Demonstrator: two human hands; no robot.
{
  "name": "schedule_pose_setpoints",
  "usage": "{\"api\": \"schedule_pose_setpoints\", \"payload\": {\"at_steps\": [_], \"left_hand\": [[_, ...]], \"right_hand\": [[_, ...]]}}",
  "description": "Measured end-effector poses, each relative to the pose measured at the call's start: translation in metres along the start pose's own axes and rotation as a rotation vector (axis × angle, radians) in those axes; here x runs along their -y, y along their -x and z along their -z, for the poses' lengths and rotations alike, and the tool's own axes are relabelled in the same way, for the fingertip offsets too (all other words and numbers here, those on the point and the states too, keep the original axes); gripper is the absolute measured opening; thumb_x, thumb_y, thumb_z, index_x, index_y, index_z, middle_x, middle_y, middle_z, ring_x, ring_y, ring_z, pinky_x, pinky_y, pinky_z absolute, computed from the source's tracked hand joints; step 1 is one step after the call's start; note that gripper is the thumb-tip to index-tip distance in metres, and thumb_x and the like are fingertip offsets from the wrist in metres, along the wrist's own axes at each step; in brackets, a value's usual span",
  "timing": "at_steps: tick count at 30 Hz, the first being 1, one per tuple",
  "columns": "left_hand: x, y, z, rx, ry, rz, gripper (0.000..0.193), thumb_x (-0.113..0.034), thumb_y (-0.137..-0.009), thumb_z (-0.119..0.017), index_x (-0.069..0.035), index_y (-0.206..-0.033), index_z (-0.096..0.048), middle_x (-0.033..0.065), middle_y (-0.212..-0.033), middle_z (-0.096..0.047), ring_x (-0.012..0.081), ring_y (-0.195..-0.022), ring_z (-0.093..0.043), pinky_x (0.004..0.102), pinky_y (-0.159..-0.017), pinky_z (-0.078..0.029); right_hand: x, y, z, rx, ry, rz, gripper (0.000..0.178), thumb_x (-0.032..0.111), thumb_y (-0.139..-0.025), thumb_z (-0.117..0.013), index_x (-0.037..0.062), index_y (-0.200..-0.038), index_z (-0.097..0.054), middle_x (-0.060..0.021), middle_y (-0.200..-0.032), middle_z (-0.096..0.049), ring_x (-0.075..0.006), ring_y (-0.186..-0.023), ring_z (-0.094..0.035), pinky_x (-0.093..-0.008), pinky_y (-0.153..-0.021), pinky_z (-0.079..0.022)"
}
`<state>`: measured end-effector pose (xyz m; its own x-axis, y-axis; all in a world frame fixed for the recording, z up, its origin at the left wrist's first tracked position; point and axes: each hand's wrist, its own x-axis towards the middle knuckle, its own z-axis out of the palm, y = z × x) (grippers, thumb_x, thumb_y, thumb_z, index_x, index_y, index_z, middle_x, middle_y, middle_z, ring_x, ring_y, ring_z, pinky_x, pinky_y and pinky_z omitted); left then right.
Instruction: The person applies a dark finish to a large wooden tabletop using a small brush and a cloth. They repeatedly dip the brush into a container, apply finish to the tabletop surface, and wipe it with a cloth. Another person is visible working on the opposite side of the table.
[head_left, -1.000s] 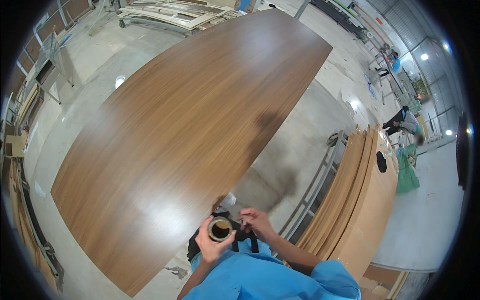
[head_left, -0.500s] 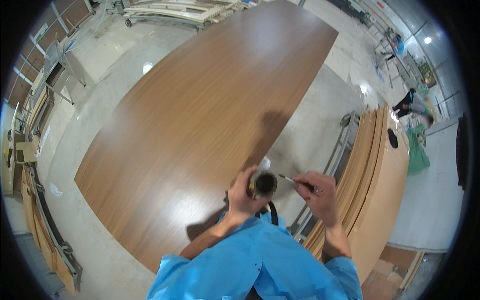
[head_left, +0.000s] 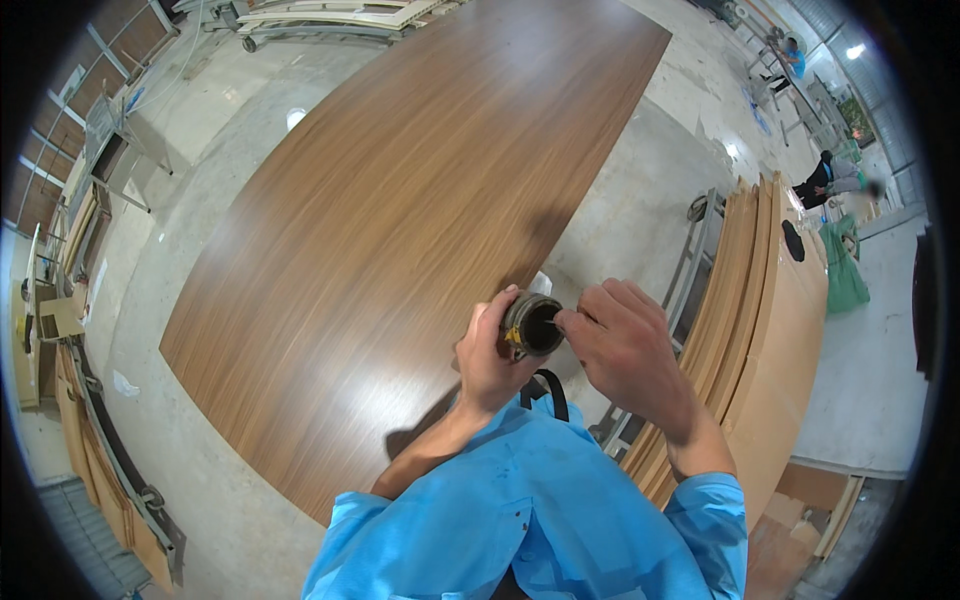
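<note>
My left hand (head_left: 490,352) is wrapped round a small dark jar (head_left: 533,322) with a yellow patch on its side. The jar is tilted, so its round mouth faces me. At that mouth my right hand (head_left: 625,345) pinches a small brush, whose tip is down inside the jar; most of its handle is hidden by my fingers. Both hands are over the near right edge of a long brown wood-grain panel (head_left: 370,230). What the jar contains is too dark to make out.
On my right several tan boards (head_left: 765,340) are stacked beside a grey metal frame (head_left: 690,265). More boards (head_left: 95,465) lean at the left. White frames (head_left: 330,18) rest on a wheeled cart at the far side. Two people are in the right background.
My right hand has moved left and up to the jar, and the brush tip has gone from beside the jar into its mouth. The jar has tipped toward my right hand.
</note>
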<state>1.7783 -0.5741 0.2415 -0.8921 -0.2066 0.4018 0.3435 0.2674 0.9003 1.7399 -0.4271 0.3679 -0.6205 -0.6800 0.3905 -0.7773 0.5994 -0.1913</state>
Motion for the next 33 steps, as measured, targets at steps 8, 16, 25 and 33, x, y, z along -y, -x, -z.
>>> {"api": "schedule_pose_setpoints", "payload": {"at_steps": [8, 16, 25, 33], "left_hand": [[0.0, 0.007, 0.002, -0.011, -0.022, -0.012, 0.083, 0.001, -0.052, -0.089, 0.0, -0.126, -0.052, 0.0161, -0.108, -0.065, 0.0315, -0.095, -0.065, 0.0377, -0.082, -0.052], [0.005, 0.008, 0.005, -0.006, -0.027, 0.022, 0.08, 0.002, -0.057, -0.087, -0.001, -0.128, -0.051, 0.0162, -0.109, -0.065, 0.0304, -0.096, -0.065, 0.0359, -0.083, -0.052], [0.014, 0.024, 0.0, 0.012, 0.039, 0.173, 0.078, -0.001, -0.064, -0.087, -0.001, -0.132, -0.048, 0.0131, -0.11, -0.065, 0.0213, -0.098, -0.066, 0.0326, -0.085, -0.053], [0.006, 0.047, 0.003, -0.129, 0.09, 0.366, 0.074, -0.004, -0.068, -0.085, -0.001, -0.131, -0.046, 0.0107, -0.114, -0.061, 0.0185, -0.103, -0.061, 0.0316, -0.091, -0.049]], "right_hand": [[0.003, 0.002, 0.001, 0.074, 0.012, 0.005, 0.012, 0.004, -0.07, -0.07, 0.0041, -0.081, -0.065, -0.0061, -0.074, -0.051, -0.0225, -0.068, -0.052, -0.0356, -0.06, -0.042], [0.005, 0.012, 0.009, 0.087, -0.034, -0.158, 0.012, 0.011, -0.075, -0.073, 0.0051, -0.082, -0.066, -0.0073, -0.073, -0.053, -0.0262, -0.069, -0.055, -0.0385, -0.061, -0.044], [0.0, 0.048, -0.009, 0.104, -0.28, -0.305, 0.01, 0.006, -0.077, -0.071, 0.0039, -0.086, -0.068, -0.0114, -0.071, -0.059, -0.029, -0.065, -0.059, -0.0376, -0.057, -0.045], [-0.048, 0.094, -0.074, -0.058, -0.65, -0.647, 0.013, 0.007, -0.085, -0.067, 0.0009, -0.097, -0.068, -0.0115, -0.077, -0.065, -0.0234, -0.067, -0.066, -0.031, -0.06, -0.049]]}}
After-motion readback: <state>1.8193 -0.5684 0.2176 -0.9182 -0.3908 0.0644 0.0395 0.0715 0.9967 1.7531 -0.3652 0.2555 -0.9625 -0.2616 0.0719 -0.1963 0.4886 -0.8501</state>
